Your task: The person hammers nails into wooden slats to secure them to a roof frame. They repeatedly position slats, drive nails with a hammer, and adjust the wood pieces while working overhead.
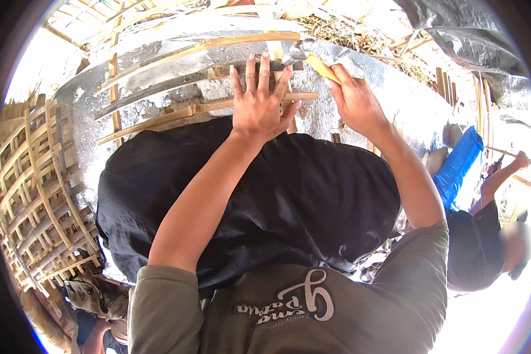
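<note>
The right hand grasps a yellow-handled hammer, its head near the right ends of the bamboo slats. The left hand, fingers spread, gripping nothing, lies across two slats beyond the black cloth.

Left hand spread across bamboo strips, fingers splayed. Right hand grips a hammer, head near the strips' right ends. Lattice at far left; co-worker at right, arm raised.
</note>
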`<state>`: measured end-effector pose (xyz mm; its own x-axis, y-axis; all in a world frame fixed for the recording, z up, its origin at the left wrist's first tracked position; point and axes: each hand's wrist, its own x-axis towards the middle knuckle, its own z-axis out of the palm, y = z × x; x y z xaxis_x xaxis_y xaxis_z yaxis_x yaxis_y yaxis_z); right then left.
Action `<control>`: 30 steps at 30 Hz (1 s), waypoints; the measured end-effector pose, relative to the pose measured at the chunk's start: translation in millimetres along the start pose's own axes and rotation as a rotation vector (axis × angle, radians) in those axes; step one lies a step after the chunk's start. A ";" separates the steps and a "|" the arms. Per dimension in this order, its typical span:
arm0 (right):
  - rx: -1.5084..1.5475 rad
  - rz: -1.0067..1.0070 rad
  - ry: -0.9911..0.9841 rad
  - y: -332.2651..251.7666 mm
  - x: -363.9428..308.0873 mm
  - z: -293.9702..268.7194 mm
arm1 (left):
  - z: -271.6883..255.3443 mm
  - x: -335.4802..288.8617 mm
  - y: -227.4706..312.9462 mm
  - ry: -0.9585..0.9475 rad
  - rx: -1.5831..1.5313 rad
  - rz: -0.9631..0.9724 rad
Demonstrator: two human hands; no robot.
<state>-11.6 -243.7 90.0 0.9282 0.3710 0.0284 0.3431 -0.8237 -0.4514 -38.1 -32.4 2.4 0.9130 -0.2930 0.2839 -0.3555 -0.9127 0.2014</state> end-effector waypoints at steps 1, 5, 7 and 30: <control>-0.005 -0.030 0.020 4.8 0.0 4.1 | 0.3 -0.1 0.6 -0.006 0.000 -0.001; -0.013 -0.047 0.020 22.7 3.6 14.0 | 0.1 3.2 0.5 -0.060 0.009 -0.012; -0.047 -0.088 0.015 28.3 2.9 19.4 | 0.1 1.1 1.4 -0.103 0.026 -0.023; -0.057 -0.130 0.080 28.4 -4.8 26.1 | -1.8 3.0 2.4 -0.123 0.004 -0.039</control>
<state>-10.0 -257.7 53.7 0.8830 0.4429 0.1552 0.4668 -0.7948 -0.3878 -36.6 -34.9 5.5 0.9439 -0.2894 0.1590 -0.3184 -0.9253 0.2061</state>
